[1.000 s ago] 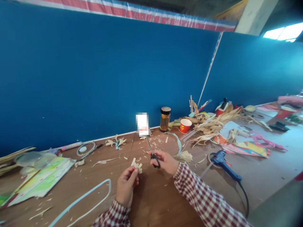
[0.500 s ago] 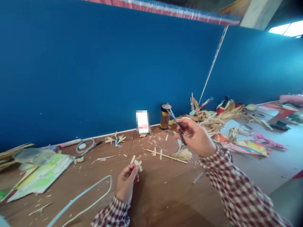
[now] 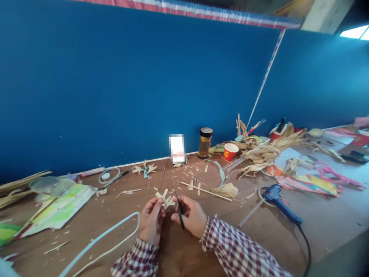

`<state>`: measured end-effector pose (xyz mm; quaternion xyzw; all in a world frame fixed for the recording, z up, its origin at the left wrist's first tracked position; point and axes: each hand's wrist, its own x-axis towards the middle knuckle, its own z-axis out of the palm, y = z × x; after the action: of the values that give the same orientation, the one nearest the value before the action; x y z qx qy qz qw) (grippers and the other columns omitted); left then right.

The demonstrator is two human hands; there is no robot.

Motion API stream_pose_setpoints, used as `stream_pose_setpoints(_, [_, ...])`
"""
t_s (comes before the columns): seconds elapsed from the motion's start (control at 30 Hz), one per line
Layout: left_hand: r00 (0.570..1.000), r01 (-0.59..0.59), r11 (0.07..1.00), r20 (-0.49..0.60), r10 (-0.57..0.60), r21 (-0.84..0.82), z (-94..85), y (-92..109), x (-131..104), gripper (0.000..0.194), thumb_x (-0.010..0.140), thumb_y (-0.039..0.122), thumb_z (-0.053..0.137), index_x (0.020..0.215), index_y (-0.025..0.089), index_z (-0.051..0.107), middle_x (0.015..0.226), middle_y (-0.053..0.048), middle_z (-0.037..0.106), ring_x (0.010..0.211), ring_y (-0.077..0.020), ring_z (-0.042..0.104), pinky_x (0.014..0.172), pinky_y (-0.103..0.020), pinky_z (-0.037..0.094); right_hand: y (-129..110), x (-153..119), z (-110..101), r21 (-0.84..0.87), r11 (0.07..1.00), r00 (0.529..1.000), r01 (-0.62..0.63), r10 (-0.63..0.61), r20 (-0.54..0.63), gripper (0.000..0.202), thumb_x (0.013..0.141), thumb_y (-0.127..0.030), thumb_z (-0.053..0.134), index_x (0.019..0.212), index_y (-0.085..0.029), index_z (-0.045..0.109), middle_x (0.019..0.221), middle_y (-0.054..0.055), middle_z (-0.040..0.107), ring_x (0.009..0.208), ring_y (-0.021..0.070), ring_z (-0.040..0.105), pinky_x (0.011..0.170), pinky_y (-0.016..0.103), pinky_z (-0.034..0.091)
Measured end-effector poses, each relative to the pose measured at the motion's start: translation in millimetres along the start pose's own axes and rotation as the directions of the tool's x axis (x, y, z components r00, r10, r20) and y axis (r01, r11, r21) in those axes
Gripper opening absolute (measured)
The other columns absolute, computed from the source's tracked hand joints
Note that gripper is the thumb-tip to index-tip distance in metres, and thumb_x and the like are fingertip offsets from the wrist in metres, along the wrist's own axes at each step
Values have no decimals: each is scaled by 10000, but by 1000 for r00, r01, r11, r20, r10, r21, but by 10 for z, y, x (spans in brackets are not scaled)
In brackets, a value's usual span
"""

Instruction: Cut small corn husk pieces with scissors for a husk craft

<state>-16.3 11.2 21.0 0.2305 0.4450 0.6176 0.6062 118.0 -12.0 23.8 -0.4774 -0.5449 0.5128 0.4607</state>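
Note:
My left hand (image 3: pixel 150 219) pinches a small piece made of pale strips of dried husk (image 3: pixel 165 199), which fan out past the fingertips. Close on its right, my right hand (image 3: pixel 191 216) is closed around the black handles of a pair of scissors (image 3: pixel 179 211). The thin blades point up and away beside the strips; whether they touch them I cannot tell. Just beyond the hands lie a thin stick (image 3: pixel 207 191) with short husk strips across it and a folded piece of husk (image 3: pixel 227 190). Small clippings are scattered over the brown table (image 3: pixel 178 257).
A blue glue gun (image 3: pixel 281 202) with its cord lies at right. Behind stand a lidded jar (image 3: pixel 205 143) and a red paper cup (image 3: pixel 230 152) near a husk heap (image 3: pixel 265 152). A husk flower (image 3: pixel 144 169), a painted sheet (image 3: pixel 62 209) and a pale blue tube (image 3: pixel 98 238) are left.
My right hand has come down and left with the scissors to beside the left hand. The glue gun and red cup are now uncovered. My left hand keeps its pinch on the husk strips.

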Motion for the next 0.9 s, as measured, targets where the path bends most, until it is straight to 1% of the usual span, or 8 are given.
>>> stream_pose_setpoints(0.07, [1000,-22,999,-16,22,-23,5,24,-4,350,495,261,785,758,137,591,558,34,571,423,-38,443,379,-135,360,27,-4,-42,-7,1000,1000,29,-29,4,451,624,-313,711,1030,-196,552,731,-12,548,613,111,504,510,205,401])
stream_pose_setpoints(0.23, [999,-46,995,22,48,-86,2,64,15,302,527,238,772,743,158,576,537,56,541,426,-29,425,373,-117,332,86,46,-205,-1,997,997,75,-75,17,419,679,-345,669,1041,-179,538,710,-21,514,618,101,480,555,210,405])
stream_pose_setpoints(0.33, [998,-19,995,64,25,-98,-13,60,37,298,536,229,769,755,157,580,552,59,535,440,-25,425,385,-115,333,94,59,-246,-29,997,995,75,-73,72,416,698,-372,648,1051,-179,541,706,-20,510,618,102,474,559,212,404])
stream_pose_setpoints(0.47, [991,26,997,135,-16,-74,-25,57,27,274,566,213,751,771,156,579,547,68,520,424,-12,408,389,-107,326,105,59,-247,-150,984,982,97,-70,177,431,681,-388,662,1049,-189,561,673,-23,510,576,98,446,512,205,370])
stream_pose_setpoints(0.57, [984,43,997,178,-32,-58,-15,68,8,260,581,201,741,772,151,572,526,73,499,417,-11,404,389,-105,328,122,54,-236,-198,974,975,109,-65,214,412,685,-402,655,1030,-190,578,638,-29,501,546,93,426,498,202,356])
stream_pose_setpoints(0.63, [981,53,996,188,-39,-68,-2,68,4,262,581,193,740,773,141,569,533,69,497,420,-9,404,388,-101,329,126,45,-225,-177,979,971,100,-57,234,416,680,-409,658,1026,-191,580,643,-27,511,550,95,437,512,204,370])
stream_pose_setpoints(0.77, [977,106,992,192,-90,-72,18,31,3,291,546,180,757,755,126,563,524,65,484,414,-7,397,367,-92,310,101,26,-216,-74,994,941,77,-47,336,447,671,-427,663,1040,-188,584,667,-20,528,564,96,447,538,208,388])
stream_pose_setpoints(0.9, [972,122,991,209,-107,-58,17,7,-6,297,553,199,756,766,122,564,497,67,472,398,-4,382,361,-91,296,77,34,-242,-45,997,928,68,-47,369,458,673,-453,654,1035,-180,595,653,-22,515,550,86,430,530,202,382])
